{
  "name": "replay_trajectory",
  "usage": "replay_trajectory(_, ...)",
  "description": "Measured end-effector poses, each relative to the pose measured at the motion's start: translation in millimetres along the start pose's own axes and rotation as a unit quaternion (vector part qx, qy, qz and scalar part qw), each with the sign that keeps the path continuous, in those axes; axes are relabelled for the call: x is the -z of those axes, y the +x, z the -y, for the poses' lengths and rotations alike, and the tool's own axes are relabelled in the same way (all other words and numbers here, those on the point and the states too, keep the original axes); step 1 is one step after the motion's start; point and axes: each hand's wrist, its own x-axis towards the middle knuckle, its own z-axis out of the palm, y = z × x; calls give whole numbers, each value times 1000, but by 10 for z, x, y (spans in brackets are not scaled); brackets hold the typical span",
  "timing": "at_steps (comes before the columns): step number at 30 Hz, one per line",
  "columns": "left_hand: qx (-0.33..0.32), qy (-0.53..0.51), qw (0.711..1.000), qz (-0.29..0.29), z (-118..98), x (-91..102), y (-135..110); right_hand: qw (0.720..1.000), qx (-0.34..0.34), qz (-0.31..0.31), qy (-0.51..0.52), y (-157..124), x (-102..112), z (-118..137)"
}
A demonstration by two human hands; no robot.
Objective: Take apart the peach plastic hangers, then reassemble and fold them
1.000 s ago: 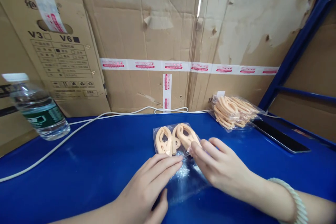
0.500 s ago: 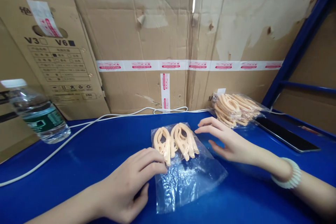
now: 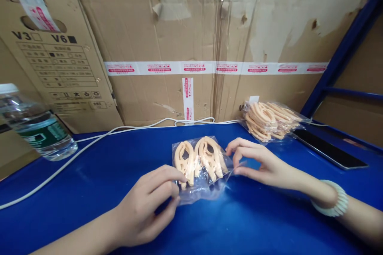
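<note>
Gripping with the left hand [image 3: 149, 207] the near left edge of the clear bag [image 3: 205, 192]; thumb and fingers pressed together, clamped on the film; wrist and forearm entering from the lower left. Gripping with the right hand [image 3: 263, 165] the right edge of the same bag; thumb and forefinger closed in a pinch on the film, remaining fingers curled just above; pale bead bracelet [image 3: 332, 203] worn on the right wrist.

Resting on the blue table [image 3: 89, 175], between the two hands, near the middle of the view: the bag, with its film wrinkled along the near edge. Packed inside, in the far part of the bag: peach plastic clips [image 3: 199, 161], in two groups side by side, touching each other.

Placed at the far right of the table, against the cardboard wall [image 3: 179, 28]: stack of filled bags [image 3: 269, 121], well apart from the right hand; just beside it on the right, flat on the table: dark flat device [image 3: 326, 149]. Positioned at the far left edge: water bottle [image 3: 38, 127], white cap, green label. Running along the foot of the cardboard, from the near left edge across to the stack: white cable [image 3: 119, 130]. Rising at the right behind the device: blue metal frame [image 3: 344, 44].
</note>
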Motion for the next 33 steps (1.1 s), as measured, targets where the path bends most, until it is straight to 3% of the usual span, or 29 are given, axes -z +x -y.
replay_trajectory(6,181,-102,977,-54,-66,-5,4,989,-83,-57,107,-7,-128,91)
replay_trajectory(11,356,-198,909,-86,-83,-43,63,955,-164,-55,242,-11,-263,140)
replay_trajectory(14,404,-227,882,-88,-47,-96,47,931,-211,-55,292,-3,-337,71)
replay_trajectory(21,380,-109,918,-33,-25,-170,-13,914,-260,-100,294,-34,-457,-12)
replay_trajectory(25,337,-45,940,-21,-18,-181,-28,940,-228,-78,241,-50,-443,14)
replay_trajectory(29,269,34,963,-4,-28,-175,-57,978,-171,-70,98,-50,-401,-4)
replay_trajectory(33,201,110,973,21,-49,-152,-63,983,-171,-65,32,-58,-403,-57)
